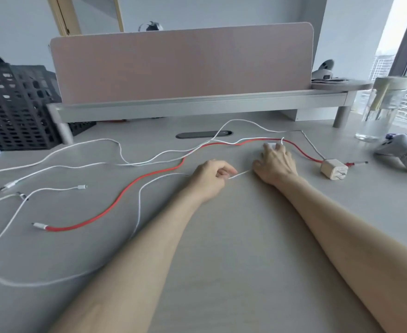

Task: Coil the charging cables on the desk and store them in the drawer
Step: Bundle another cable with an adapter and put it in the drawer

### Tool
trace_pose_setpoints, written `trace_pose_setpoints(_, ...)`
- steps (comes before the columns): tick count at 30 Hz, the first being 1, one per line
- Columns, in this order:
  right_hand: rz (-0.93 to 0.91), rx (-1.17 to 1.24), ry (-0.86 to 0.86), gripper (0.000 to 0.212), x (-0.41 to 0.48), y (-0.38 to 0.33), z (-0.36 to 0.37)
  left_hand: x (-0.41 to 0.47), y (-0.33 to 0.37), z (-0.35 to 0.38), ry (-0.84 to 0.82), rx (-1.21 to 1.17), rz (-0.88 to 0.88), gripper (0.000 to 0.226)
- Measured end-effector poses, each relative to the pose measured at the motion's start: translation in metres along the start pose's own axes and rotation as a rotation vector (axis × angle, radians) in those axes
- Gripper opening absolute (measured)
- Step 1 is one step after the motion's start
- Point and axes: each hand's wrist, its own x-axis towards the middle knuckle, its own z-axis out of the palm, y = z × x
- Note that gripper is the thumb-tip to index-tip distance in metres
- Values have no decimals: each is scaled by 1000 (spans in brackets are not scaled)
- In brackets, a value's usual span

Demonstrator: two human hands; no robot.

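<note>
My left hand [211,177] is curled, its fingers pinching a thin white cable [239,174] low over the desk [221,272]. The cable runs straight to my right hand [276,163], which lies palm-down on it, fingertips on a small white block [271,145]; I cannot tell whether they grip it. Left of my hands the cable loops wide across the desk. A red cable [130,188] and other white cables [77,146] lie uncoiled, crossing. A beige charger [333,169] sits near my right hand.
</note>
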Motion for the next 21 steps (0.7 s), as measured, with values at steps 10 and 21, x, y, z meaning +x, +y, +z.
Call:
trace_pose_setpoints(10,108,325,30,39,18,9,-12,-27,-6,-16,10,-95,-82,30)
trace_pose_setpoints(21,180,1531,-25,14,-51,8,-34,-28,-5,-22,179,93,-187,31)
